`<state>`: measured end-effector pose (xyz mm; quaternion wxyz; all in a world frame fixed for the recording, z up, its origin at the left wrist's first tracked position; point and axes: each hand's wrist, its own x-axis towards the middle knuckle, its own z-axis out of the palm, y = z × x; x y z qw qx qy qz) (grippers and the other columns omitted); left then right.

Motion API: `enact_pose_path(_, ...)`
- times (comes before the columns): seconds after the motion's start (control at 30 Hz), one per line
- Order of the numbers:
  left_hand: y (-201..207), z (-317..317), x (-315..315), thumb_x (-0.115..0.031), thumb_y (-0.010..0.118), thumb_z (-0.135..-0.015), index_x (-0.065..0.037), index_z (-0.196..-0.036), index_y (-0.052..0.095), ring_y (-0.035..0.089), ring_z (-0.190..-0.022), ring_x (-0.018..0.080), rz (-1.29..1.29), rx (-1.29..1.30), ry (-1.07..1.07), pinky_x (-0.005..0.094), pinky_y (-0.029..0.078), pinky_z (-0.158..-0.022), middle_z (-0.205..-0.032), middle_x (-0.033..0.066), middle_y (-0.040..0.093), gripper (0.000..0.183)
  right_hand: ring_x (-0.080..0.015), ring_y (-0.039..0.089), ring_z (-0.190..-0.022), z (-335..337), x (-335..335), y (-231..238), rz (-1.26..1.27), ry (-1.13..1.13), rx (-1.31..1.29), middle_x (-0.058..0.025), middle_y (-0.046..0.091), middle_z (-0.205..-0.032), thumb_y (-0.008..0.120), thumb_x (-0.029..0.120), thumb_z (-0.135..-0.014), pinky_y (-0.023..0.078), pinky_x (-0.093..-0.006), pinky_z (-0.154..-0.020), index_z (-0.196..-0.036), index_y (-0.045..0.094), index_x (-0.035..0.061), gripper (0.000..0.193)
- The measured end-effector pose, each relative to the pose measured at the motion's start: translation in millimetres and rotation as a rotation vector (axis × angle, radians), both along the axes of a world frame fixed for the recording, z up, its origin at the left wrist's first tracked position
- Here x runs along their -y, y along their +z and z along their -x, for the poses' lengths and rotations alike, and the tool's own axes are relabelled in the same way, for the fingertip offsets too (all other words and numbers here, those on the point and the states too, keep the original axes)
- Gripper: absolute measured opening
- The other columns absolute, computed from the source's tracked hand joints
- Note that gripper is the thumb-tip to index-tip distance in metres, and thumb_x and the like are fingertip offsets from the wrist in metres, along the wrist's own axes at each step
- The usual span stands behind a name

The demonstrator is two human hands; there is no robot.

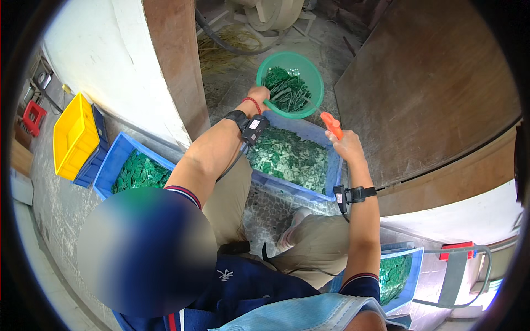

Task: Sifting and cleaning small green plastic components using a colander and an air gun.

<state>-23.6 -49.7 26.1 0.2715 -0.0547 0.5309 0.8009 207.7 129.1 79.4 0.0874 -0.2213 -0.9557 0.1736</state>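
Note:
My left hand [258, 95] is closed on the near left rim of a round green basin [317, 83], which is tilted toward me. Inside the basin lie dark green flat pieces [287, 91], with some shiny clear bits at the far side. My right hand [348, 146] is wrapped round an orange-handled tool [330, 124]; its thin tip points at the basin, and its exact kind is unclear. Below the basin sits a blue crate [290, 190] filled with green and whitish flakes [287, 157]. Part of the crate's far side is hidden by the basin and my left forearm.
Another blue crate [105, 179] of green pieces stands at left, beside stacked yellow [74, 135] and blue bins. A third blue crate [418, 270] is at lower right. A brown wooden panel [425, 94] curves along the right. A dark hose [221, 47] and machine [270, 14] are at the back.

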Motion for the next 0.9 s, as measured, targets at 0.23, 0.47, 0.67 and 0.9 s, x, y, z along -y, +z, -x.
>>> enact_pose_path(0.23, -4, 6, -1, 0.005, 0.045, -0.069, 0.003, -0.081, 0.039, 0.051, -0.081, 0.0383, -0.017, -0.011, 0.038, 0.0507, 0.045, -0.071, -0.085, 0.0179, 0.04, 0.014, -0.0391, 0.055, -0.078, -1, 6, 5, 0.016, -0.009, -0.058, -0.0255, 0.058, -0.076, 0.057, 0.044, -0.074, 0.043, -0.0429, -0.069, -0.08, 0.059, -0.004, 0.048)
enact_pose_path(0.47, -46, 41, 5, 0.007, 0.046, -0.068, 0.003, -0.079, 0.041, 0.051, -0.077, 0.0337, 0.362, -0.636, -0.181, 0.0462, 0.046, -0.073, -0.085, 0.0174, 0.041, 0.013, -0.0358, 0.058, -0.073, -3, 8, 3, 0.133, 0.122, -0.236, -0.0228, 0.058, -0.071, 0.057, 0.044, -0.074, 0.044, -0.0382, -0.064, -0.079, 0.059, -0.0038, 0.048)
enact_pose_path(0.67, 2, 0, 27, -0.002, 0.062, -0.067, 0.002, -0.069, 0.049, 0.053, -0.073, 0.0197, 1.011, -1.323, -0.333, 0.0329, 0.047, -0.066, -0.08, 0.0125, 0.052, 0.015, -0.0215, 0.059, -0.059, -10, -2, 13, 0.223, -0.032, -0.253, -0.0123, 0.058, -0.06, 0.059, 0.043, -0.074, 0.044, -0.0324, -0.057, -0.071, 0.06, -0.0013, 0.045)
enact_pose_path(0.9, -2, 4, 23, -0.003, 0.056, -0.071, 0.001, -0.067, 0.049, 0.053, -0.071, 0.0259, 1.035, -1.12, -0.547, 0.039, 0.048, -0.072, -0.08, 0.012, 0.051, 0.009, -0.0165, 0.056, -0.057, -7, -10, 2, 0.282, -0.017, -0.253, -0.0084, 0.057, -0.059, 0.059, 0.044, -0.073, 0.043, -0.0301, -0.055, -0.071, 0.06, -0.0004, 0.045)
